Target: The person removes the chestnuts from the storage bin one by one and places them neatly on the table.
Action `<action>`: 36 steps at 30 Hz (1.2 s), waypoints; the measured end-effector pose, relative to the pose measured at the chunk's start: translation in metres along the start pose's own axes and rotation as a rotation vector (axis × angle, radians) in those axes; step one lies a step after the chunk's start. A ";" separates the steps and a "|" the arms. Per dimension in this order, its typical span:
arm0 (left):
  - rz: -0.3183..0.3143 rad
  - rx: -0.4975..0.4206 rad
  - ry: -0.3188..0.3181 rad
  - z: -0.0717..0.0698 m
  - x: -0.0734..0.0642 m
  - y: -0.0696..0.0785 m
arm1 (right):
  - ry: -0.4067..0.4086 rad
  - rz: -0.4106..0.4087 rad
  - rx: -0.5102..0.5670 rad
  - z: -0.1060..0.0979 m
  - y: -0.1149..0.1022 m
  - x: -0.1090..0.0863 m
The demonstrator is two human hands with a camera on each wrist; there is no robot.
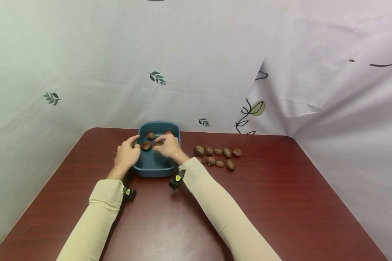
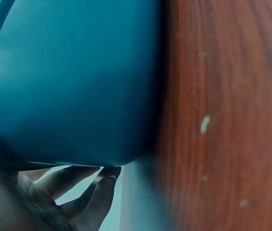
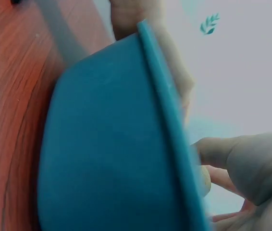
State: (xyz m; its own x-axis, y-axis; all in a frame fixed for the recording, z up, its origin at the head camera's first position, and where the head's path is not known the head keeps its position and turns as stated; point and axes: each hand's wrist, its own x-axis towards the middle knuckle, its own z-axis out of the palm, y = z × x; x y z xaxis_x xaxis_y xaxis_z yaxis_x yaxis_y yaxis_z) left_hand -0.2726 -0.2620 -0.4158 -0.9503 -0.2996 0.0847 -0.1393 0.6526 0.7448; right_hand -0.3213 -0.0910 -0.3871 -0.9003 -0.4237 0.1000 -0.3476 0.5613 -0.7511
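Note:
A blue plastic container (image 1: 155,173) stands near the table's far edge, with several brown chestnuts inside, among them one chestnut (image 1: 146,146) between the hands. My left hand (image 1: 127,156) holds the container's left side. Its fingers lie along the outer wall in the left wrist view, where the container (image 2: 78,86) fills much of the picture. Over the inside of the container, my right hand (image 1: 170,148) pinches a chestnut (image 3: 205,180) between thumb and fingers. The right wrist view shows that chestnut partly hidden behind the container's rim.
To the right of the container, several more chestnuts (image 1: 218,151) lie on the table in two rough rows. The dark red wooden table (image 1: 264,203) ends at a pale patterned cloth (image 1: 215,72) behind it. A black wrist camera (image 1: 176,179) sits on the right cuff.

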 end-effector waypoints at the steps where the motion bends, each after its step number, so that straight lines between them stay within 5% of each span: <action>1: -0.002 -0.001 -0.002 0.000 0.000 0.001 | -0.005 -0.020 0.007 -0.004 -0.001 -0.003; 19: 0.018 -0.021 -0.011 0.000 -0.001 0.000 | 0.007 -0.100 0.071 -0.065 0.025 -0.057; 36: 0.030 -0.012 -0.013 -0.002 0.000 -0.001 | 0.055 -0.042 -0.050 -0.085 0.069 -0.090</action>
State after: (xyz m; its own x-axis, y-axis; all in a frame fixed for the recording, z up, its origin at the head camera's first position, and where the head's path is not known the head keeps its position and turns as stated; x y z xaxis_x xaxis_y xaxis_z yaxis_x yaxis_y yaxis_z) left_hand -0.2716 -0.2642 -0.4156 -0.9575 -0.2712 0.0985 -0.1077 0.6525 0.7501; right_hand -0.2864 0.0463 -0.3930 -0.8972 -0.4087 0.1674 -0.3968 0.5795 -0.7118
